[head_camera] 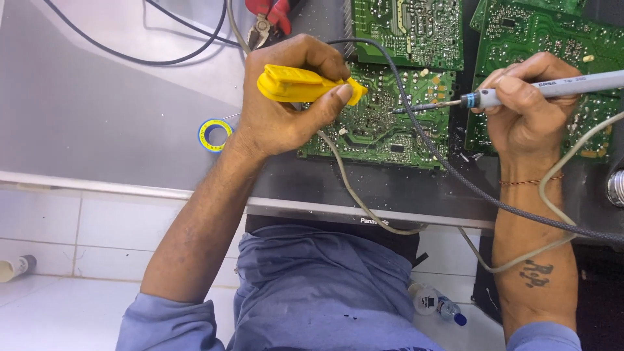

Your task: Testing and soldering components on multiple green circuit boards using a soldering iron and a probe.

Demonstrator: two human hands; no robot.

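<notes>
We are gripping a yellow pump (300, 84) in our left hand (283, 104), fingers wrapped tight around it, over a green board (380, 130) lying near the table's front edge. Our right hand (530, 107) is pinching a grey iron (552, 88) between its fingers, the tip touching the board. A yellow reel (215, 134) is sitting just left of the left wrist, and red pliers (268, 18) are lying at the table's far edge.

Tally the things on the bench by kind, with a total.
Green circuit boards: 3 (centre, top middle, right)
Yellow desoldering pump, in left hand: 1
Soldering iron, in right hand: 1
Red-handled pliers: 1
Blue and yellow solder spool: 1
Total: 7
</notes>
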